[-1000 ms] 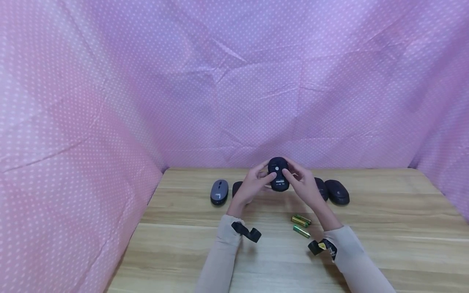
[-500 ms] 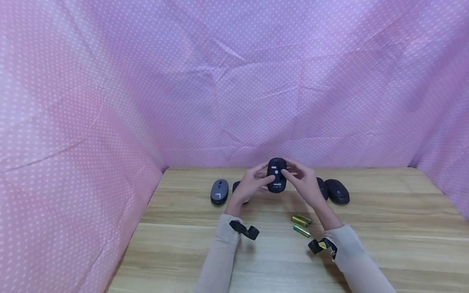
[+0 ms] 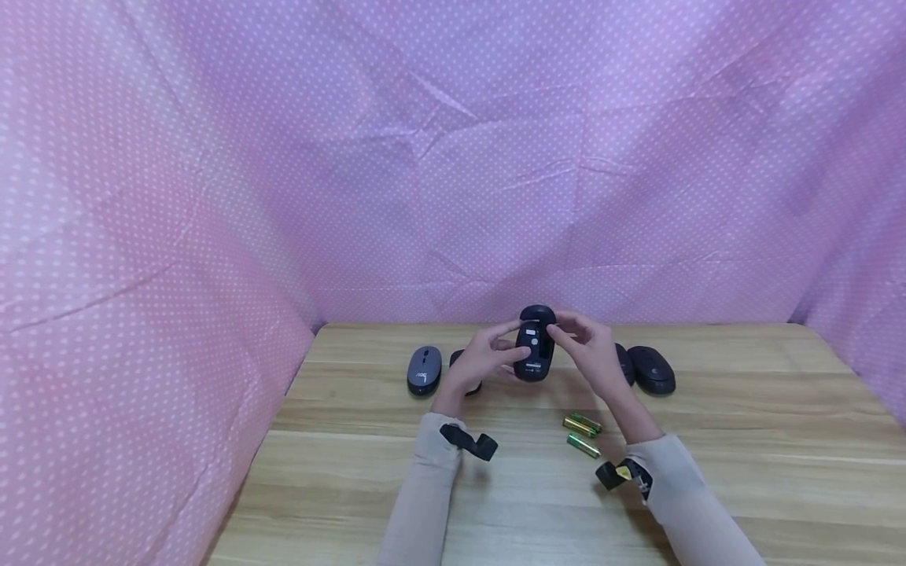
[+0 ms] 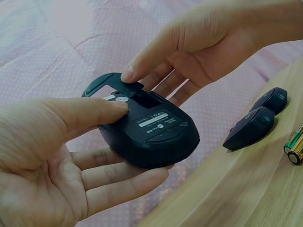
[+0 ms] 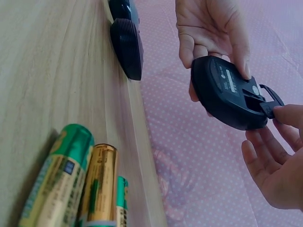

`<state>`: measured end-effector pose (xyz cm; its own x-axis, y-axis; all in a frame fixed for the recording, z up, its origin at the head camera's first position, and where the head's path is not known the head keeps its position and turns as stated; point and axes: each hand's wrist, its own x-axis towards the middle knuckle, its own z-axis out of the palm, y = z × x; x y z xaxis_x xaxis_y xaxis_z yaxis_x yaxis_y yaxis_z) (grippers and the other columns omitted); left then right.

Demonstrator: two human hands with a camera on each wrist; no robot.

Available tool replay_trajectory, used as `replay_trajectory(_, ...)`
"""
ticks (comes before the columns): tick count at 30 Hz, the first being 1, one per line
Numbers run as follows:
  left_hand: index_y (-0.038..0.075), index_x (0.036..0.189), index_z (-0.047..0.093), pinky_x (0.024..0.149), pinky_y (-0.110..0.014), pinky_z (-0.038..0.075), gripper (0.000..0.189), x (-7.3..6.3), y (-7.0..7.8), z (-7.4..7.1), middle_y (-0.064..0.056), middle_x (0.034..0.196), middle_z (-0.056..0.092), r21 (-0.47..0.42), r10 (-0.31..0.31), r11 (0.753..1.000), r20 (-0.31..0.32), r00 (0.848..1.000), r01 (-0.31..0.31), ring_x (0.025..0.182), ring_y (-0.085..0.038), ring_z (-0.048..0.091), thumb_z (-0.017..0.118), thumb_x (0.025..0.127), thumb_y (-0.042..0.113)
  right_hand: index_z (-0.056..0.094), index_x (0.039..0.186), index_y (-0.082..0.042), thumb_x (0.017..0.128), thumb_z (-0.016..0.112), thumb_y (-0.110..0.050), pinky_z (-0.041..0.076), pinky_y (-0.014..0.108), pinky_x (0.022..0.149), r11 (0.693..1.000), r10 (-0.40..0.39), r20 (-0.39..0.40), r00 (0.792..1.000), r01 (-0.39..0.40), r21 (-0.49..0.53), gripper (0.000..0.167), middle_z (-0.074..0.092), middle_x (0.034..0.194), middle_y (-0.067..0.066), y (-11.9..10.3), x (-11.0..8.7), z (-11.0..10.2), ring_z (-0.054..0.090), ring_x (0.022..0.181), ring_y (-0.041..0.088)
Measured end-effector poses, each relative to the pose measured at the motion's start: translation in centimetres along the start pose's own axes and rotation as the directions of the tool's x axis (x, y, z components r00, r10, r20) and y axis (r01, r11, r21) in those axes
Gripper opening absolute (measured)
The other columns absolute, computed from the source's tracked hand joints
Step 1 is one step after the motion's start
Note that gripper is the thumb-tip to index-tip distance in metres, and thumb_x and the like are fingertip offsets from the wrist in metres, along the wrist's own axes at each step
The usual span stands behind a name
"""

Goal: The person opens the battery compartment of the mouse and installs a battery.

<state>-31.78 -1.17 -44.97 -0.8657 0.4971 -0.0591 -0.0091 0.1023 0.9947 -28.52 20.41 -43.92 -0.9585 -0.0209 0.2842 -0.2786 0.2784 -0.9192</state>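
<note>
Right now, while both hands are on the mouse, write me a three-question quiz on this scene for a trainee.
1. How many batteries lie on the table?
2. True or false: the battery compartment of the held mouse is fully covered.
3. Which hand pinches the cover of that mouse? A) left; B) right; C) neither.

Key:
1. Three.
2. False; the cover is pulled out of place and the compartment shows.
3. B, the right hand; the left hand holds the mouse's body.
</note>
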Motion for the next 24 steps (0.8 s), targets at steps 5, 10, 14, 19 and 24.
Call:
replay_trajectory(5, 0.029, 0.152, 0.049, 0.088, -0.061, 0.059, 0.059, 0.0, -0.2, -0.2, -0.02, 0.145, 0.057, 0.045, 0.007, 0.999, 0.025, 1.0, -0.008, 0.113, -0.029, 0.07, 0.07, 0.098, 0.019, 0.068, 0.125, -0.002, 0.1, 0.068, -0.026, 0.053, 0.014, 0.089, 0.999, 0.014, -0.016, 1.0, -0.013, 0.041, 0.035, 0.071, 0.12, 0.015, -0.2, 0.1, 0.0, 0.065, 0.1, -0.003)
replay_trajectory(10, 0.029, 0.151, 0.05, 0.087, -0.06, 0.059, 0.058, 0.0, -0.6, -0.6, -0.02, 0.144, 0.058, 0.038, -0.005, 0.999, 0.011, 1.0, 0.004, 0.112, -0.029, 0.07, 0.069, 0.098, 0.017, 0.067, 0.119, 0.008, 0.099, 0.068, -0.016, 0.06, 0.02, 0.082, 0.99, 0.015, -0.054, 0.998, -0.007, 0.143, 0.032, 0.074, 0.101, -0.001, -0.3, 0.5, -0.1, 0.068, 0.088, 0.002)
replay_trajectory(14, 0.024, 0.151, 0.052, 0.09, -0.062, 0.057, 0.056, -0.2, -0.6, -1.3, -0.024, 0.14, 0.06, 0.009, 0.004, 1.0, -0.012, 1.0, -0.004, 0.109, -0.029, 0.071, 0.069, 0.098, 0.016, 0.065, 0.119, 0.012, 0.098, 0.069, -0.014, 0.06, 0.019, 0.08, 0.989, 0.011, -0.059, 0.998, -0.002, 0.148, 0.033, 0.073, 0.094, -0.01, -0.5, 0.6, -0.4, 0.069, 0.086, 0.001)
replay_trajectory(19, 0.025, 0.151, 0.051, 0.092, -0.063, 0.056, 0.056, -0.8, -0.2, -2.4, -0.024, 0.139, 0.061, 0.007, 0.02, 1.0, -0.052, 0.998, -0.02, 0.104, -0.029, 0.073, 0.068, 0.099, 0.016, 0.066, 0.12, 0.011, 0.098, 0.07, -0.015, 0.059, 0.016, 0.077, 0.995, 0.038, -0.043, 0.998, -0.034, 0.09, 0.034, 0.075, 0.098, -0.003, -0.3, 0.8, -1.1, 0.068, 0.085, -0.004)
replay_trajectory(24, 0.022, 0.154, 0.047, 0.095, -0.064, 0.054, 0.058, -1.3, 0.0, -3.3, -0.025, 0.134, 0.064, -0.01, 0.029, 1.0, -0.079, 0.996, -0.03, 0.099, -0.028, 0.074, 0.066, 0.1, 0.014, 0.066, 0.116, 0.015, 0.096, 0.071, -0.009, 0.059, 0.017, 0.073, 0.996, 0.081, -0.006, 0.997, -0.08, 0.04, 0.032, 0.075, 0.09, -0.003, 0.5, 1.1, -1.7, 0.068, 0.078, -0.003)
